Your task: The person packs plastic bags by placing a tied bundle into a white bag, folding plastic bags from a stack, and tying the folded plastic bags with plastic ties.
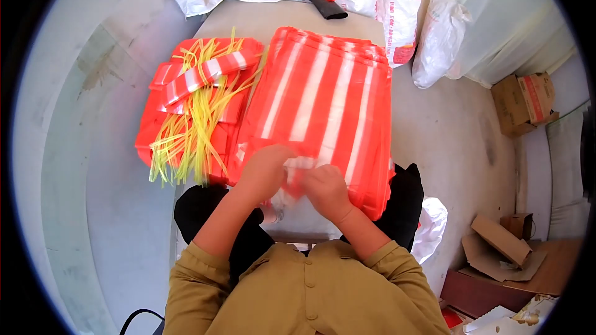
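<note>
A thick stack of red-and-white striped plastic bags (323, 93) lies in front of me on the table. At its near edge my left hand (271, 164) and my right hand (324, 187) are close together, fingers closed on a blurred piece of red-and-white plastic (297, 177). Left of the stack are folded red bundles (230, 108), with a striped folded strip (211, 74) on top. Loose yellow-green ties (198, 124) are spread over these bundles.
White printed sacks (397, 15) stand beyond the table's far edge (248, 18), where a black-and-red item (326, 1) lies. Cardboard boxes (524, 102) are at the right, with opened cardboard (500, 251) at the lower right. My knees are under the near edge.
</note>
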Demonstrator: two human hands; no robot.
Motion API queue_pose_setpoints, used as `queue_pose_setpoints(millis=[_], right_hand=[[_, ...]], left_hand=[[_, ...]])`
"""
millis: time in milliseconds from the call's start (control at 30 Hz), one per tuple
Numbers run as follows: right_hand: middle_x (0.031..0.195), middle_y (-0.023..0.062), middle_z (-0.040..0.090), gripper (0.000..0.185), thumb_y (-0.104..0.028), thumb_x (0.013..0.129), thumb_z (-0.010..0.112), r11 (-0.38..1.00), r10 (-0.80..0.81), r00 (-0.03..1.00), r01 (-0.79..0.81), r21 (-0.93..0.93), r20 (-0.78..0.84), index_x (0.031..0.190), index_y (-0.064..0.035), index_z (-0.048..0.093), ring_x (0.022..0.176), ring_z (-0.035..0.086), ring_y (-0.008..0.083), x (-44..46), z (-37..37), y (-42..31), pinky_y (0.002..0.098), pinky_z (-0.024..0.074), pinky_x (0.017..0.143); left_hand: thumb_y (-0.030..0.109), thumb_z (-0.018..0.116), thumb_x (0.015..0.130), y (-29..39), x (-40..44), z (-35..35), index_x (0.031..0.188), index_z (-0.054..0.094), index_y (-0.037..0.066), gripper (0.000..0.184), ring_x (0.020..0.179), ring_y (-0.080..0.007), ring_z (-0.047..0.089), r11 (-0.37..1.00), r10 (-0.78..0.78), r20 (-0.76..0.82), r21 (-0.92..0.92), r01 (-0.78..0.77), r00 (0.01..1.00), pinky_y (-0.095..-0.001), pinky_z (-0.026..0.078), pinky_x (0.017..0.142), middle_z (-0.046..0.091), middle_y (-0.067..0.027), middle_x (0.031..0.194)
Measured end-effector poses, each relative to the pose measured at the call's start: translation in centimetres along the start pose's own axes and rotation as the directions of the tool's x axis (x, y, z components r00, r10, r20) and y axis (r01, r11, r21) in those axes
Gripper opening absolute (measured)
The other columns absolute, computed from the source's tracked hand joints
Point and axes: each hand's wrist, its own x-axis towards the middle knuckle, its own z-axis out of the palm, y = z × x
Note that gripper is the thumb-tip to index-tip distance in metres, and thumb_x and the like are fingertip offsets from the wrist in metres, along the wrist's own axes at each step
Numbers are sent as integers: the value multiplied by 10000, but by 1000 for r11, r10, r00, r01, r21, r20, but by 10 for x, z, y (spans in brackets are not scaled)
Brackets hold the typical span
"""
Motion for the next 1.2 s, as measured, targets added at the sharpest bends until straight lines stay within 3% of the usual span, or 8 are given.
queue_pose_setpoints(millis=[233, 400, 500, 600, 733, 933, 1033, 1200], right_hand=[[978, 72, 680, 206, -67, 800, 740, 993, 84, 996, -84, 78, 1, 1003, -88, 716, 908, 627, 308, 18, -15, 0, 446, 484, 773], [1103, 102, 689, 239, -105, 883, 729, 958, 218, 975, -206, 199, -41, 1119, -70, 717, 1018, 649, 293, 10, -23, 18, 430, 512, 911], [1224, 104, 655, 271, -120, 954, 675, 722, 640, 765, -568, 396, -69, 1215, -53, 690, 1107, 644, 251, -6, -56, 33, 386, 495, 1004], [1245, 82, 646, 314, -70, 1036, 561, 555, 771, 634, -630, 544, -53, 1341, -10, 601, 1193, 608, 178, -33, -85, 51, 332, 464, 1047], [1401, 143, 527, 429, -63, 998, 568, 375, 822, 565, -639, 671, 79, 1418, 3, 514, 1303, 570, 241, -52, -94, 42, 360, 462, 1075], [1557, 147, 377, 466, -68, 1017, 563, 439, 761, 648, -557, 705, 38, 1465, 6, 457, 1358, 521, 273, -59, -78, 38, 372, 438, 1117], [1553, 170, 362, 469, -77, 1001, 579, 482, 748, 663, -570, 665, 26, 1451, 1, 470, 1360, 514, 298, -60, -74, 41, 389, 446, 1115], [1581, 179, 323, 455, -96, 1005, 576, 532, 726, 688, -570, 626, 11, 1443, -9, 486, 1410, 457, 309, -70, -62, 43, 405, 425, 1142]], left_hand=[[-96, 657, 713, 20, -4, 7, 1102, 710, 52, 420, 1001, -370, 624, 982, 187, -101, 50, -182, 977, -411, 530, 925, 700, -108, 1122], [-60, 681, 769, 5, 6, 25, 1092, 714, 46, 342, 1058, -362, 641, 984, 157, -69, 97, -150, 985, -420, 537, 915, 712, -116, 1138], [-48, 668, 825, 4, 8, 25, 1107, 710, 40, 299, 1086, -358, 653, 996, 83, -67, 24, -82, 994, -416, 536, 925, 716, -133, 1143], [-40, 645, 873, 3, 6, 26, 1120, 705, 34, 264, 1075, -352, 668, 998, 11, -83, -60, -16, 996, -400, 538, 922, 719, -147, 1127], [-32, 621, 925, 1, 6, 25, 1151, 699, 28, 247, 1031, -303, 691, 990, -28, -85, -139, 16, 996, -365, 545, 885, 718, -149, 1102], [32, 632, 924, -6, 8, 29, 1142, 706, 26, 230, 1014, -339, 692, 940, -176, -38, -303, 156, 984, -393, 543, 868, 726, -176, 1068], [-18, 587, 994, -7, 8, 30, 1170, 681, -5, 200, 856, -109, 639, 921, -186, -20, -352, 167, 982, -271, 520, 789, 678, -31, 926], [-1, 569, 1013, -3, 8, 26, 1170, 688, 2, 197, 865, -102, 636, 871, -259, 55, -417, 258, 964, -266, 515, 789, 679, -15, 928]])
